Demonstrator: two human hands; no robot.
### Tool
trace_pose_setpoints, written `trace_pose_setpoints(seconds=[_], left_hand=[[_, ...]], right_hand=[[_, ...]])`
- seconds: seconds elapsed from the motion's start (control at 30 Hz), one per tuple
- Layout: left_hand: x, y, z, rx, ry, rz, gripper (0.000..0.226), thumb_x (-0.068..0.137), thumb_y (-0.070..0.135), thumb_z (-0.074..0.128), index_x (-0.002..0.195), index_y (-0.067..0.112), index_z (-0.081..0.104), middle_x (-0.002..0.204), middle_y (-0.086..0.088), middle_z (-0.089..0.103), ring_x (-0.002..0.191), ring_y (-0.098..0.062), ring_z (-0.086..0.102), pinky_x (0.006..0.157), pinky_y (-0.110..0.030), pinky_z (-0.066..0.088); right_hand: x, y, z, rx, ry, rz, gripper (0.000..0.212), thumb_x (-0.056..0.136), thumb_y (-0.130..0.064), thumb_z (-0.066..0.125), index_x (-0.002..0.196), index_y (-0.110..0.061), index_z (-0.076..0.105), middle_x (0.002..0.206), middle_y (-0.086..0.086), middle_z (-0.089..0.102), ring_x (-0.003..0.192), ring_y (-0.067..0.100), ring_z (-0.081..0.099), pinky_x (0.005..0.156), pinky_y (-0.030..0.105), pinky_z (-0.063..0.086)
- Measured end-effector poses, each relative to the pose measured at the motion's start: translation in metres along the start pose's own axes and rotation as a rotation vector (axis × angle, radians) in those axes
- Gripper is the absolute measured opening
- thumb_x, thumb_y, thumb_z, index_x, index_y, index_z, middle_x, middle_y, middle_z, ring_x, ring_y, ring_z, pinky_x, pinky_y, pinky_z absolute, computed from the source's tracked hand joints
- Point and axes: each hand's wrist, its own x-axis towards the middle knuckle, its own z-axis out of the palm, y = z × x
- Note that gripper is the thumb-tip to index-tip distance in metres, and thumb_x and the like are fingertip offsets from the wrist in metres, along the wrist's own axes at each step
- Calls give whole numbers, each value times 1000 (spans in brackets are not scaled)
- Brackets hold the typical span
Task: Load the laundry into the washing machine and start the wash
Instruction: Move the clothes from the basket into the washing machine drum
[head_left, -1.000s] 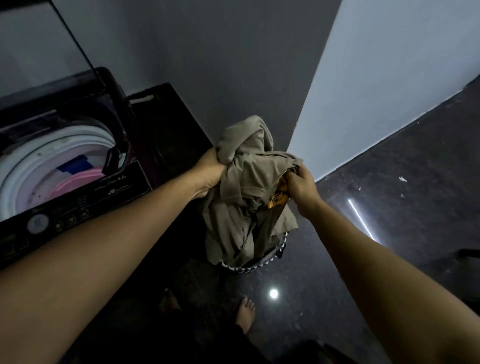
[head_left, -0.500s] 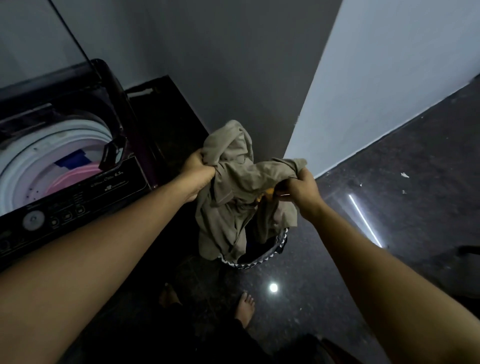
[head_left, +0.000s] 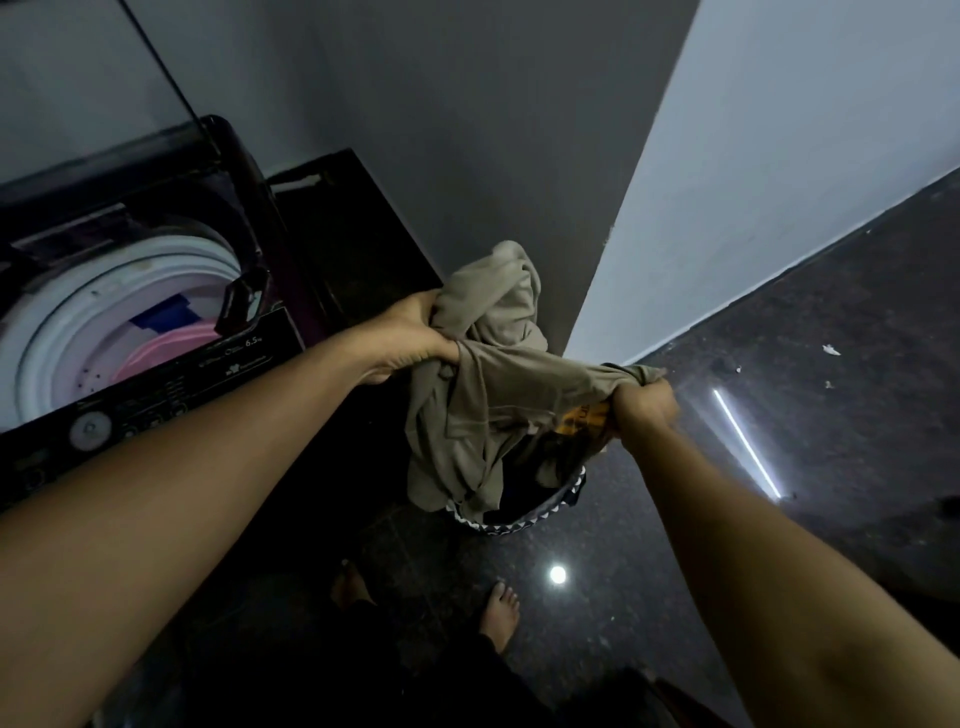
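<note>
- My left hand was closed tight on one bunched end of a grey-brown garment; the fingers were curled into the cloth.
- My right hand gripped the other end of the same garment in a fist; a bit of orange cloth showed just under that fist; I could not tell whether I held it too.
- The garment stretched between my two hands and hung in folds over the laundry basket; its lower edge draped across the near rim; dark clothes lay inside.
- The basket stood on the dark floor at the corner of the wall, to the right of the washing machine.
- The washing machine stood open at the top; inside its white drum lay something pink and something blue.
- My bare feet stood on the floor near the basket; a round spot of light shone on the floor just beside my right foot.
</note>
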Motion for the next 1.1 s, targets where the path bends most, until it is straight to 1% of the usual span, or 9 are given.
trace_pose_setpoints(seconds=[0.13, 0.27, 0.37, 0.57, 0.7, 0.8, 0.87, 1.0, 1.1], left_hand=[[-4, -7, -12, -137, 19, 5, 57, 70, 16, 88, 122, 14, 64, 112, -6, 74, 107, -18, 70, 94, -34, 55], [-7, -3, -28, -311, 129, 16, 58, 74, 18, 87, 126, 13, 65, 116, -4, 74, 108, -17, 70, 96, -33, 54], [-10, 4, -36, -342, 197, 46, 53, 77, 16, 85, 126, 12, 65, 115, -2, 74, 107, -15, 71, 94, -30, 54], [-16, 22, -33, -374, 281, 140, 45, 80, 14, 82, 122, 15, 66, 111, 1, 75, 103, -11, 72, 84, -23, 55], [-20, 41, -34, -420, 306, 200, 36, 81, 14, 81, 116, 13, 69, 110, -2, 75, 104, -15, 72, 87, -27, 57], [-23, 55, -34, -411, 269, 255, 20, 81, 13, 81, 96, 16, 69, 102, -3, 76, 103, -19, 72, 89, -31, 55], [-25, 64, -32, -431, 243, 289, 27, 81, 12, 80, 106, 11, 69, 107, -6, 75, 106, -21, 71, 92, -33, 55], [-32, 85, -25, -486, 208, 334, 42, 80, 11, 80, 119, 5, 65, 112, -10, 74, 110, -23, 70, 99, -39, 53], [-41, 101, -20, -540, 157, 358, 34, 85, 7, 74, 118, 6, 66, 114, -10, 74, 112, -23, 69, 99, -38, 54]], right_hand=[[30, 18, 1, 14, -138, -48, 42, 85, -25, 57, 123, -7, 61, 116, 14, 69, 99, 34, 71, 84, 50, 62], [44, 29, -8, 103, -109, 17, 26, 85, -31, 56, 104, -14, 62, 108, 16, 68, 93, 40, 69, 77, 59, 61], [41, 42, -1, 178, -183, 12, 11, 89, -26, 60, 92, -15, 58, 104, 8, 68, 104, 37, 69, 88, 56, 59], [-13, 40, 8, -32, -516, -135, 28, 92, 2, 54, 119, -3, 56, 91, 21, 64, 71, 34, 63, 65, 43, 54], [-21, 47, 12, -98, -690, -84, 26, 92, -9, 59, 117, -13, 63, 90, 15, 62, 82, 29, 55, 78, 45, 45], [-20, 44, 11, -102, -680, -106, 45, 93, 6, 50, 135, -10, 52, 99, 15, 60, 81, 27, 59, 74, 41, 49], [-20, 35, 10, -155, -703, -156, 59, 92, 0, 63, 146, -13, 42, 112, 9, 61, 89, 23, 63, 75, 38, 54], [-25, 9, 14, -298, -736, -439, 129, 58, -50, 96, 159, -34, 19, 154, -3, 39, 133, 21, 48, 111, 42, 46], [-40, -15, 22, -404, -711, -720, 143, 48, -68, 93, 160, -35, 11, 163, -2, 27, 146, 19, 32, 119, 42, 35]])
